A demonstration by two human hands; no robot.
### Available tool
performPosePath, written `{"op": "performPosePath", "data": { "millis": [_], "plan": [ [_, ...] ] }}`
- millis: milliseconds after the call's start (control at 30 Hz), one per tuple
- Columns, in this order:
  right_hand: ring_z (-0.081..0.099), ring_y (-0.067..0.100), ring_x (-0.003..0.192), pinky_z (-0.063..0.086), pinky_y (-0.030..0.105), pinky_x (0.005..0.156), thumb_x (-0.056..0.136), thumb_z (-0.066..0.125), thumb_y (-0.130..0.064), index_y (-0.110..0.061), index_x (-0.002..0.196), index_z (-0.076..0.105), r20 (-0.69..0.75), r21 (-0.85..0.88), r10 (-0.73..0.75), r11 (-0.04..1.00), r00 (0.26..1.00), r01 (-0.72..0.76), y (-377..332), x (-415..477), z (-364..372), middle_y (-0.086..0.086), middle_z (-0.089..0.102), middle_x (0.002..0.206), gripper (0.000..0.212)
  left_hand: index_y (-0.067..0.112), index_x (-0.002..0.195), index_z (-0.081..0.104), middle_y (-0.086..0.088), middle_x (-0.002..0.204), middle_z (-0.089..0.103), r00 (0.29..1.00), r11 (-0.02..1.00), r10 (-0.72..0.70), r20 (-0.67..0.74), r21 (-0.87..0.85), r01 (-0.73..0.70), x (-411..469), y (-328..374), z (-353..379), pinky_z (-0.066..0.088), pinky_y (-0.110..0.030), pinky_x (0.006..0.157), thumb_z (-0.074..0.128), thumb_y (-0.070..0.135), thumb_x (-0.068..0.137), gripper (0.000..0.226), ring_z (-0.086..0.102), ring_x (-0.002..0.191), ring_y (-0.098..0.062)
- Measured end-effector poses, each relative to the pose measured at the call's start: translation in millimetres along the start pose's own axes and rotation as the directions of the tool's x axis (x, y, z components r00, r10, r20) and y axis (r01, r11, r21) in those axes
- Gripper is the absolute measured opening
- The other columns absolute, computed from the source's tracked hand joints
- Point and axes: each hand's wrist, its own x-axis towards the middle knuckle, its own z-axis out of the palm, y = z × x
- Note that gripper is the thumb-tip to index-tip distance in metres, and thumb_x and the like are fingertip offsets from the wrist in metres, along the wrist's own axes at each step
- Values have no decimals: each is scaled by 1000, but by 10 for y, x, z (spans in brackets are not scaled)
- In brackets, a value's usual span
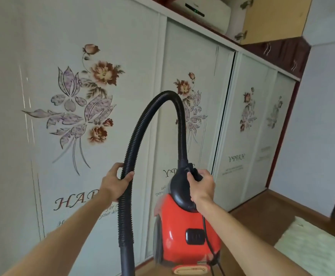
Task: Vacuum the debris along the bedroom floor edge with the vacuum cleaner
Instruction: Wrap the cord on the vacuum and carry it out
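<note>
While the right hand [201, 186] curls round the handle [182, 188] of the red vacuum [182, 226], the left hand [114, 182] grips the hose [130, 148]. The hose drops almost straight down below the left hand's fingers toward the floor [262, 214] edge, its nozzle out of sight.
</note>
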Motion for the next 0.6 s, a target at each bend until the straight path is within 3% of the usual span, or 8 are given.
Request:
{"op": "performPosePath", "data": {
  "millis": [167, 333, 433, 600],
  "plan": [
    [65, 20, 77, 60, 51, 69, 91, 69, -29, -24, 92, 59, -56, -21, 10, 1000, 998, -11, 227, 539, 134, -8, 62, 82, 12, 37, 124, 44, -12, 99, 66, 997, 999, 34, 73, -8, -34, 654, -54, 453, 53, -31, 54, 60, 43, 97, 32, 63, 79, -21],
    [63, 22, 74, 61, 50, 67, 93, 66, -28, -23, 98, 53, -90, -64, 112, 991, 990, -118, 429, 1164, 331, 2, 62, 90, 14, 33, 133, 42, -10, 102, 66, 986, 1000, 11, 168, 26, -16, 1244, -98, 842, 55, -33, 57, 57, 43, 99, 38, 63, 81, -22],
    [62, 21, 76, 60, 51, 70, 94, 65, -28, -21, 102, 53, -87, -73, 114, 990, 990, -121, 555, 1453, 438, -2, 59, 86, 16, 32, 135, 42, -3, 99, 63, 981, 999, 14, 192, 31, -20, 1589, -93, 950, 52, -31, 55, 55, 42, 100, 39, 62, 80, -19],
    [64, 26, 69, 60, 43, 59, 93, 65, -26, -20, 101, 54, -91, -78, 141, 986, 986, -148, 697, 1865, 469, 6, 64, 86, 14, 31, 135, 42, -6, 100, 64, 970, 999, 6, 243, 37, -16, 2132, -41, 1198, 53, -33, 56, 54, 40, 101, 37, 63, 76, -22]
  ]
}}
